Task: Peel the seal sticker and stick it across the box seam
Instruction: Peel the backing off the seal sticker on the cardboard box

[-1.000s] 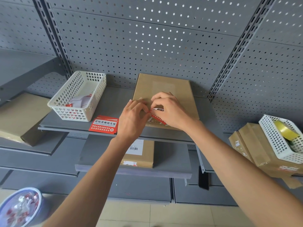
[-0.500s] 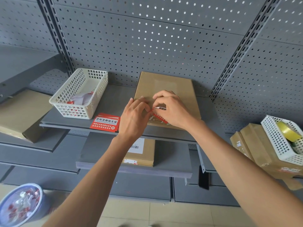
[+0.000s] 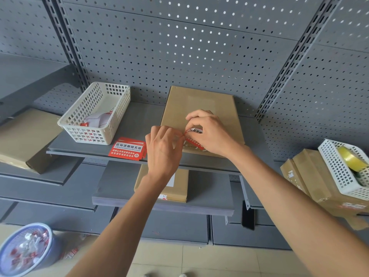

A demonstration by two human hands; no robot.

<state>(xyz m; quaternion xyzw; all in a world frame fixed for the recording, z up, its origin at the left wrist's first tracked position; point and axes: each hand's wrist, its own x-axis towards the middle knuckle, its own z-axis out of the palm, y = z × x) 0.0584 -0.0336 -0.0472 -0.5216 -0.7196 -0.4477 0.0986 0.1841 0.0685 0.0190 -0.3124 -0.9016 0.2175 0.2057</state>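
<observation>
- Grey pegboard backs the shelf (image 3: 139, 154) you work at, with the cardboard box (image 3: 201, 104) lying flat on it, far end against the board.
- Your right hand (image 3: 211, 134) pinches the red-and-white sticker (image 3: 194, 136) over the near end of the box, and your left hand (image 3: 163, 148) pinches at its left edge, where the peel seems to be starting.
- Both sets of fingers are curled tight on the sticker; whether the backing is already parting is too small to tell.
- Pull too fast and the sticker may tear or curl back onto itself, since it already bends between your fingers.
- Let the glue side touch your fingertips or the box early and it may grab crooked, off the seam.
- The seam itself is hidden under your hands, so check it before pressing down.
- Spare stickers (image 3: 127, 149) lie just left, near the white basket (image 3: 95, 112).
</observation>
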